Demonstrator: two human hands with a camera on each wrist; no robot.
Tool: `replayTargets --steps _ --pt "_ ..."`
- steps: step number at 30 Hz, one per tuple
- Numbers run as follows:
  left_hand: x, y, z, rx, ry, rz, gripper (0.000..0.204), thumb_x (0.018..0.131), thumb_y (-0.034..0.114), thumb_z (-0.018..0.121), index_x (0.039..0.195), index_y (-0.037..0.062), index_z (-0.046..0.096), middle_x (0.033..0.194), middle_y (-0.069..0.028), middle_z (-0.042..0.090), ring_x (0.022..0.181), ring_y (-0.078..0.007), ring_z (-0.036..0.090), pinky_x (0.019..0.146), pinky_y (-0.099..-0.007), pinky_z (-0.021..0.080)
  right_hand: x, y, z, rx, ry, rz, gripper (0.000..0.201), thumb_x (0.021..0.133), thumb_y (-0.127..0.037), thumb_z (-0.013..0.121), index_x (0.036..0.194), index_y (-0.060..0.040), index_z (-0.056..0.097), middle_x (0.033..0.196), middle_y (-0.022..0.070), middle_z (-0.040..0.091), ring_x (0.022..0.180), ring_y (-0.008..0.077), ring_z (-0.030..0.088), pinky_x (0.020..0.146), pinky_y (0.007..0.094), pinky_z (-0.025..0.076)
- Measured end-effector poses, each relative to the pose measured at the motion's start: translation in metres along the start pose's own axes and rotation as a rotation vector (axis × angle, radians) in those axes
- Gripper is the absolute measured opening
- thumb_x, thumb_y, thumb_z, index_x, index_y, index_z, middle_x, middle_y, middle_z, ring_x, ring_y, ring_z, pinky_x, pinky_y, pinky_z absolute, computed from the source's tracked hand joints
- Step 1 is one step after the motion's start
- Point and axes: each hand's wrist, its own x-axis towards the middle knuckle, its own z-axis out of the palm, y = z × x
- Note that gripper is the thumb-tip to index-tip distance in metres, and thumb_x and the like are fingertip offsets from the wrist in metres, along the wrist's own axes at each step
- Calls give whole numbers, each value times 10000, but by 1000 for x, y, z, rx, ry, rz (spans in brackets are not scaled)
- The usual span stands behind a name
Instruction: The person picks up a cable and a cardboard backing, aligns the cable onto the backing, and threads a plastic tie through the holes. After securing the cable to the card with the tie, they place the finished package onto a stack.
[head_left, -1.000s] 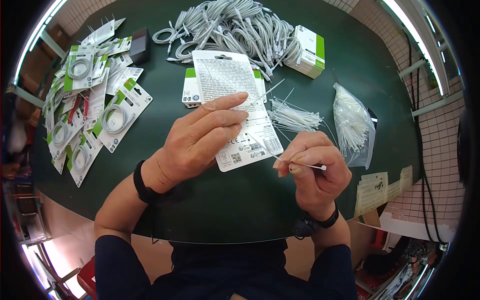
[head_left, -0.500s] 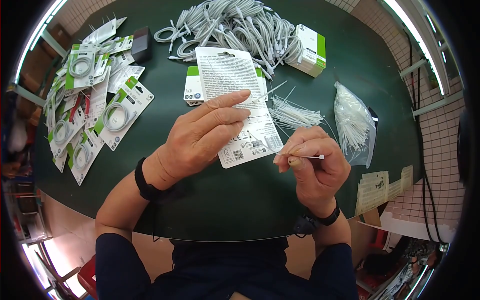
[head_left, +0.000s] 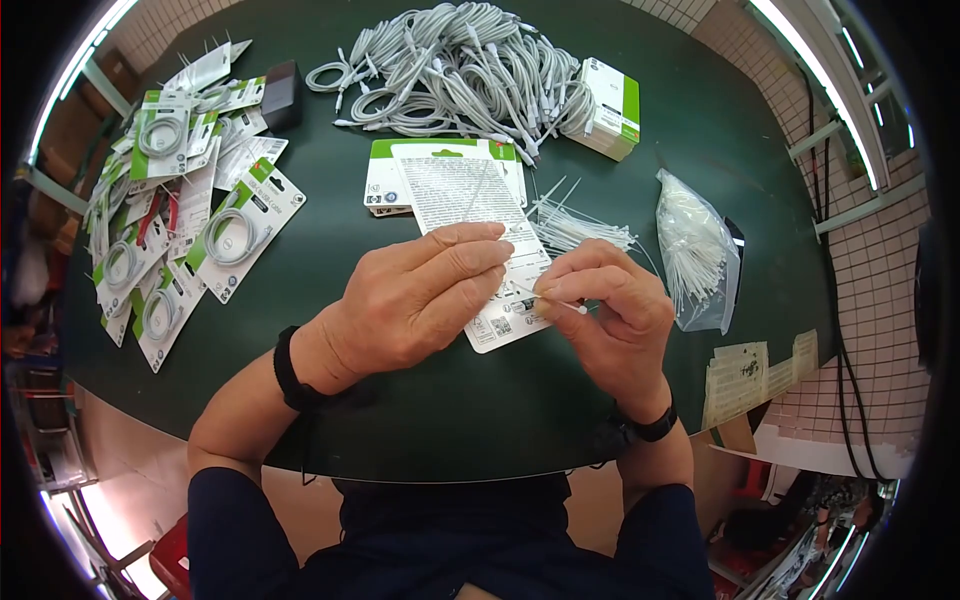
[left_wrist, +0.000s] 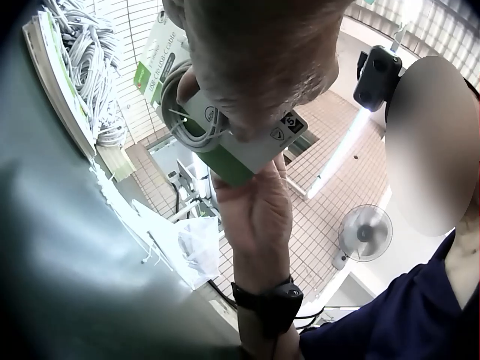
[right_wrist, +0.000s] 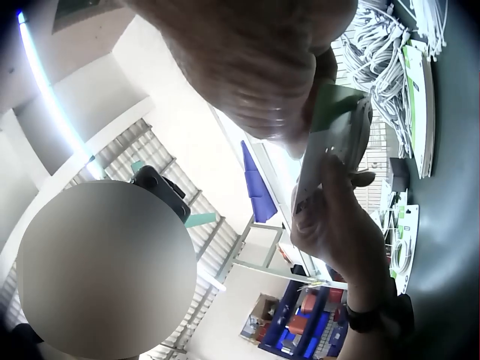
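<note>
In the head view the left hand (head_left: pixel 405 300) grips a white printed card (head_left: pixel 450 185), fingers over its back. The left wrist view shows the card's green and white front (left_wrist: pixel 238 161) with a coiled grey cable (left_wrist: pixel 196 131) against it. At the card's lower right edge, the right hand (head_left: pixel 615 315) pinches a thin white cable tie (head_left: pixel 568 305) between thumb and fingertips. The tie's small head points right, and its other end lies over the card. Whether the tie passes through the card cannot be seen.
Carded cables (head_left: pixel 235 235) lie piled at the left, beside a dark box (head_left: pixel 282 95). Grey cables (head_left: pixel 450 70) heap at the back near a stack of cards (head_left: pixel 612 105). Loose ties (head_left: pixel 580 225) and a plastic bag of ties (head_left: pixel 695 250) are at the right.
The card has tilted and come lower, its top edge nearer the person. The right hand has moved left and slightly up, closer to the left hand, with the tie still pinched.
</note>
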Motion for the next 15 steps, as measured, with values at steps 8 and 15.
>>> replayTargets --steps 8,15 --pt "9 25 -6 47 -8 28 234 807 72 805 1027 31 736 1004 -99 774 933 -282 765 821 -341 627 5 -4 -19 128 -226 197 143 841 73 795 940 -25 762 926 71 712 736 110 640 627 232 494" --pt "10 40 -3 -405 -7 -200 185 919 71 769 1094 14 748 1010 -104 787 917 -222 763 858 -311 602 0 0 -33 751 -193 532 303 829 -52 851 1093 -2 711 940 88 673 852 153 611 729 272 488"
